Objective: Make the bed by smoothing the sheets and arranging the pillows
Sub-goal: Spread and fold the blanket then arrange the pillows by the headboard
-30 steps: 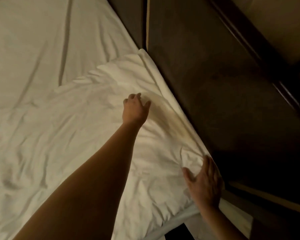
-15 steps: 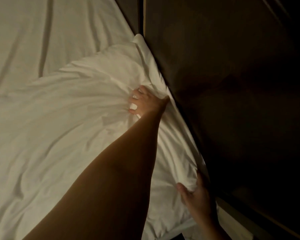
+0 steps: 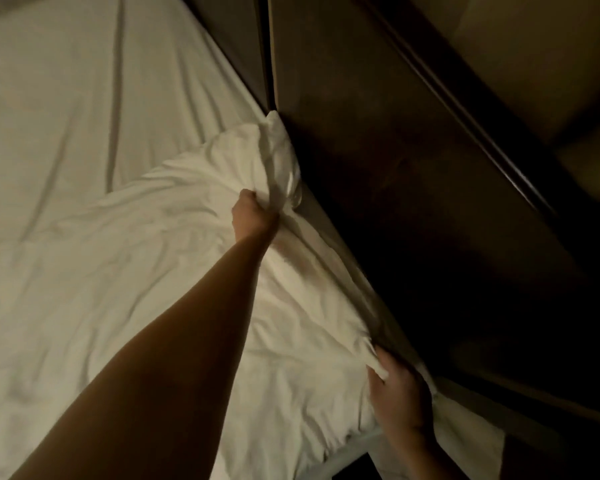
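A rumpled white duvet [image 3: 118,289] lies across the near part of the bed, on top of a smoother white sheet [image 3: 66,98] that shows at the far left. My left hand [image 3: 253,211] reaches far out and grips a bunch of the duvet near its far corner, which stands up against the dark headboard. My right hand [image 3: 400,393] holds the duvet's near edge beside the headboard, fingers curled into the fabric.
A dark wooden headboard [image 3: 413,202] runs diagonally along the right side of the bed. A narrow dark gap [image 3: 267,64] separates two of its panels. A pale wall [image 3: 551,64] shows at the top right.
My left hand went from lying flat on the duvet to gripping it, and the far corner is now bunched up. My right hand went from flat to gripping the near edge.
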`<action>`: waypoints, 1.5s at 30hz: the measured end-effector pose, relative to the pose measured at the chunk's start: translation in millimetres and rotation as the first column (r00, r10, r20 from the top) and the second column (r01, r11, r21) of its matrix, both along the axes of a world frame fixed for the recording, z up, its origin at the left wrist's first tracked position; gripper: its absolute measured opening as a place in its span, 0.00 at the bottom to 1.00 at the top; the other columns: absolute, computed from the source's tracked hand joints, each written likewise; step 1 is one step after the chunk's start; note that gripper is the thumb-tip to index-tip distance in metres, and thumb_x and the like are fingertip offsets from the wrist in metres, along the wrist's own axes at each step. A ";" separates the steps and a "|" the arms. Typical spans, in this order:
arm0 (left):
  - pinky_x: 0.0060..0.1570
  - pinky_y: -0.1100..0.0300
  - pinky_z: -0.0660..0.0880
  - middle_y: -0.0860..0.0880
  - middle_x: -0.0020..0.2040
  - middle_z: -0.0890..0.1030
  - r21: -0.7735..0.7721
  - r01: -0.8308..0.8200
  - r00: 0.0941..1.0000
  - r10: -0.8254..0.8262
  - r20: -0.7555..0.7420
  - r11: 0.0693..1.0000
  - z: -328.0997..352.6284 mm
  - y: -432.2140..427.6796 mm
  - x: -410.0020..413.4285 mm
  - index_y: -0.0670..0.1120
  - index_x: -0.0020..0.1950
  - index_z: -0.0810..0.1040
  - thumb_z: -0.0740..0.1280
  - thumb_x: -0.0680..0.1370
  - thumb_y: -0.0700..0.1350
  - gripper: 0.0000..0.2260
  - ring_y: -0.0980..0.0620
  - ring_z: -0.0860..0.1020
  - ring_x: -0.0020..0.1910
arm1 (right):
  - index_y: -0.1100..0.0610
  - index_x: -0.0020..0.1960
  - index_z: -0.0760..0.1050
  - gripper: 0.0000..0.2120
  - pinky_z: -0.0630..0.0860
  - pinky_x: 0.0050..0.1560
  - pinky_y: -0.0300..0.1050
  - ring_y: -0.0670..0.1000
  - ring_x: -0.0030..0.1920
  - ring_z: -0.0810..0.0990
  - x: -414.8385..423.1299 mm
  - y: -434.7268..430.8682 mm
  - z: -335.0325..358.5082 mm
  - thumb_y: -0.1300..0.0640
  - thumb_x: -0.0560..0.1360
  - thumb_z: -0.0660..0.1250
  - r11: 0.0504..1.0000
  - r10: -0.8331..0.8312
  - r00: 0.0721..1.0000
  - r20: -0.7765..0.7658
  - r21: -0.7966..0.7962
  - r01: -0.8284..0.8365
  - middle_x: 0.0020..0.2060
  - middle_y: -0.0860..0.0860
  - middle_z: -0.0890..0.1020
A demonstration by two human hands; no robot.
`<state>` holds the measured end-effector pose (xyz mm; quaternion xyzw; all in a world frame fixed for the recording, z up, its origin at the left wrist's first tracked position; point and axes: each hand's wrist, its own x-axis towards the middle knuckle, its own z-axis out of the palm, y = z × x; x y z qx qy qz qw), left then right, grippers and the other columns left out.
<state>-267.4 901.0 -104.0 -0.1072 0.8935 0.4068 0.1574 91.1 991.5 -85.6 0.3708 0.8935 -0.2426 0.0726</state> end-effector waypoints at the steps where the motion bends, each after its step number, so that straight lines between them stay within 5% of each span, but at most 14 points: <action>1: 0.52 0.52 0.80 0.49 0.50 0.79 0.050 -0.025 1.000 0.025 0.001 0.998 8.1 -11.4 1.4 0.47 0.56 0.75 0.70 0.74 0.43 0.12 0.46 0.80 0.50 | 0.52 0.55 0.86 0.16 0.75 0.37 0.43 0.57 0.39 0.85 2.4 -7.5 11.2 0.63 0.68 0.79 0.999 0.030 1.000 -0.007 0.023 -0.030 0.40 0.52 0.86; 6: 0.51 0.53 0.82 0.48 0.52 0.82 0.224 -0.131 0.991 0.135 -0.004 0.966 55.3 -85.1 14.3 0.44 0.60 0.76 0.73 0.72 0.42 0.17 0.47 0.82 0.51 | 0.51 0.54 0.86 0.21 0.82 0.33 0.51 0.57 0.39 0.85 14.1 -59.3 60.1 0.63 0.62 0.83 0.979 0.181 0.981 -0.075 0.109 -0.172 0.42 0.51 0.87; 9: 0.42 0.58 0.78 0.47 0.49 0.83 0.245 -0.165 0.984 0.175 -0.018 0.955 86.5 -135.6 25.9 0.42 0.57 0.77 0.74 0.71 0.42 0.17 0.48 0.82 0.49 | 0.51 0.55 0.86 0.23 0.82 0.36 0.48 0.53 0.43 0.87 20.7 -92.8 86.6 0.63 0.62 0.83 0.964 0.258 0.955 -0.147 0.108 -0.244 0.48 0.48 0.87; 16: 0.39 0.62 0.76 0.50 0.45 0.80 0.271 -0.217 0.967 0.244 -0.068 0.938 133.7 -247.6 52.4 0.44 0.54 0.75 0.75 0.71 0.38 0.15 0.50 0.81 0.44 | 0.52 0.55 0.85 0.24 0.80 0.34 0.45 0.53 0.42 0.86 31.7 -163.5 111.3 0.65 0.61 0.82 0.920 0.390 0.883 -0.259 0.153 -0.362 0.45 0.48 0.87; 26: 0.52 0.42 0.83 0.44 0.51 0.83 0.407 -0.253 0.958 0.285 -0.019 0.878 149.3 -383.2 69.8 0.47 0.50 0.74 0.76 0.69 0.38 0.15 0.42 0.83 0.51 | 0.48 0.59 0.83 0.15 0.78 0.38 0.42 0.47 0.44 0.84 45.0 -274.9 131.9 0.57 0.74 0.66 0.903 0.429 0.854 -0.294 0.151 -0.402 0.45 0.43 0.86; 28: 0.51 0.38 0.82 0.42 0.51 0.83 0.434 -0.248 0.962 0.275 0.003 0.866 144.8 -414.8 70.4 0.48 0.48 0.72 0.75 0.68 0.38 0.16 0.41 0.84 0.51 | 0.50 0.58 0.84 0.17 0.78 0.37 0.40 0.47 0.43 0.84 47.3 -304.6 134.1 0.61 0.71 0.72 0.897 0.442 0.844 -0.303 0.168 -0.410 0.44 0.43 0.86; 31: 0.51 0.37 0.82 0.42 0.52 0.83 0.479 -0.238 0.966 0.259 0.024 0.845 139.7 -475.9 72.3 0.50 0.48 0.73 0.75 0.67 0.37 0.17 0.41 0.84 0.51 | 0.51 0.59 0.84 0.20 0.78 0.36 0.40 0.47 0.41 0.84 51.2 -368.4 132.5 0.64 0.68 0.76 0.894 0.445 0.845 -0.296 0.201 -0.400 0.43 0.44 0.86; 34: 0.51 0.40 0.83 0.42 0.56 0.84 0.544 -0.219 0.972 0.228 0.052 0.810 139.2 -537.0 78.1 0.49 0.55 0.75 0.73 0.70 0.33 0.19 0.40 0.84 0.54 | 0.51 0.59 0.83 0.16 0.78 0.36 0.40 0.48 0.41 0.84 57.0 -434.5 122.9 0.59 0.74 0.66 0.886 0.460 0.830 -0.315 0.223 -0.406 0.45 0.45 0.86; 39: 0.53 0.40 0.82 0.42 0.58 0.84 0.599 -0.289 0.957 0.242 0.159 0.747 118.6 -639.5 84.4 0.47 0.59 0.75 0.72 0.74 0.31 0.18 0.40 0.84 0.56 | 0.52 0.63 0.82 0.22 0.81 0.43 0.42 0.47 0.46 0.85 66.7 -541.2 103.4 0.62 0.70 0.76 0.872 0.490 0.816 -0.307 0.184 -0.454 0.50 0.45 0.86; 43: 0.44 0.49 0.81 0.42 0.64 0.80 0.468 -0.424 0.893 0.271 0.360 0.775 83.4 -705.1 105.8 0.46 0.74 0.69 0.67 0.80 0.36 0.23 0.44 0.82 0.53 | 0.46 0.66 0.78 0.33 0.83 0.47 0.45 0.47 0.52 0.84 76.2 -604.6 85.9 0.56 0.62 0.82 0.820 0.572 0.806 -0.152 0.098 -0.563 0.56 0.43 0.84; 45: 0.47 0.50 0.79 0.44 0.67 0.78 0.378 -0.466 0.835 0.257 0.486 0.800 66.3 -726.5 125.6 0.47 0.74 0.69 0.65 0.83 0.44 0.19 0.44 0.79 0.57 | 0.45 0.64 0.76 0.32 0.82 0.48 0.44 0.47 0.51 0.83 82.6 -627.7 79.9 0.51 0.62 0.82 0.776 0.631 0.768 -0.111 0.093 -0.624 0.56 0.41 0.84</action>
